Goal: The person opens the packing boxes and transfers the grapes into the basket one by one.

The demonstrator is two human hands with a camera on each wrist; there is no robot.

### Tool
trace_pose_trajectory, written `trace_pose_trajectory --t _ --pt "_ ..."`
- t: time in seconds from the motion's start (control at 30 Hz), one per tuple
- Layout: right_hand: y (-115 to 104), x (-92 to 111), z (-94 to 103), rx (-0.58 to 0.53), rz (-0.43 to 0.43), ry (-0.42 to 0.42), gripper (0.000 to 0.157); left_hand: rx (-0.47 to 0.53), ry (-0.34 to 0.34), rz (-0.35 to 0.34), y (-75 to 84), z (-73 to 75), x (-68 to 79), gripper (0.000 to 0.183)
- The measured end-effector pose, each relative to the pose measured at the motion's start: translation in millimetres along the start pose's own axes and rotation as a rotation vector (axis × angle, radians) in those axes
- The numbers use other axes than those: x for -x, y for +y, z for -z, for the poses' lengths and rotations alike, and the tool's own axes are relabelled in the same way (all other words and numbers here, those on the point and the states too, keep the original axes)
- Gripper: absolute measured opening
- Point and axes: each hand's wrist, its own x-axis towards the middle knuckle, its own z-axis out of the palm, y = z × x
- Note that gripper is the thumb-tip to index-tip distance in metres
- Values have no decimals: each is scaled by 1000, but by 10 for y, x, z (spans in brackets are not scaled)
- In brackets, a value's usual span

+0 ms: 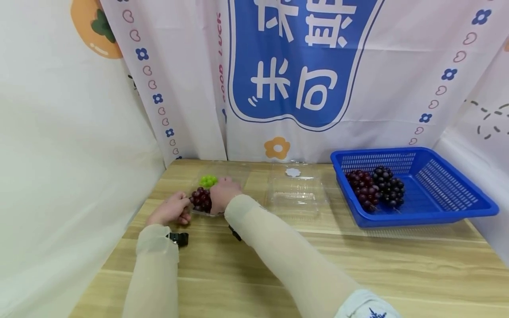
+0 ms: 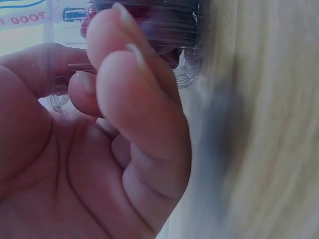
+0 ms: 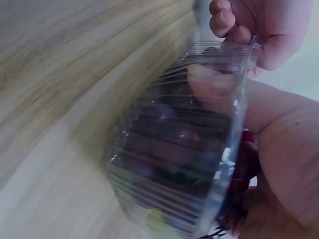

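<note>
Nearest, a white cuff (image 1: 370, 304) with a dark blue motif shows at the lower edge of the head view; from there the cream right sleeve (image 1: 286, 256) slants away to the left, while the cream left sleeve (image 1: 153, 278) runs almost straight forward; both cross a wood-grained counter (image 1: 358, 260), and a black strap (image 1: 180, 239) sits at the left wrist, another dark strap (image 1: 234, 233) showing partly beneath the right one; past the sleeves, the left hand (image 1: 171, 211) has its fingers curled at the near left edge of a clear container (image 3: 228, 154), its grip pinching the plastic there; the right hand (image 1: 224, 194), somewhat blurred, reaches over the rim, its grip closed round red grapes (image 1: 201, 199), with the thumb seen through the ribbed wall and other fingers behind the bunch; these grapes lie in the front part of the container, and a bright green bunch (image 1: 208, 181) lies just behind them; to the right, apart from that container, a second clear container (image 1: 296, 196) stands with a white label (image 1: 293, 172) toward its back; farther right, a blue basket (image 1: 421, 218) holds a dark red bunch (image 1: 362, 189) and, touching it, a black bunch (image 1: 387, 187), both on its left side; behind everything hangs a white printed cloth (image 1: 191, 110) with a blue panel (image 1: 274, 110), white characters and an orange flower (image 1: 277, 148).
</note>
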Motion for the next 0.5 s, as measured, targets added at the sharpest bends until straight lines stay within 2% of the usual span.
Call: trace_pose_trajectory --t 0.1,0.2,0.37,0.5 --pt "54 3 -53 -29 23 10 26 17 -7 10 -27 -24 -7 11" --pt "120 21 -82 -82 85 33 14 14 -14 12 -42 -27 -4 10" --pt "247 23 -128 -218 201 97 14 20 8 25 -46 -8 -17 9" --pt "341 10 -173 -332 253 127 13 31 6 28 -47 3 -51 8"
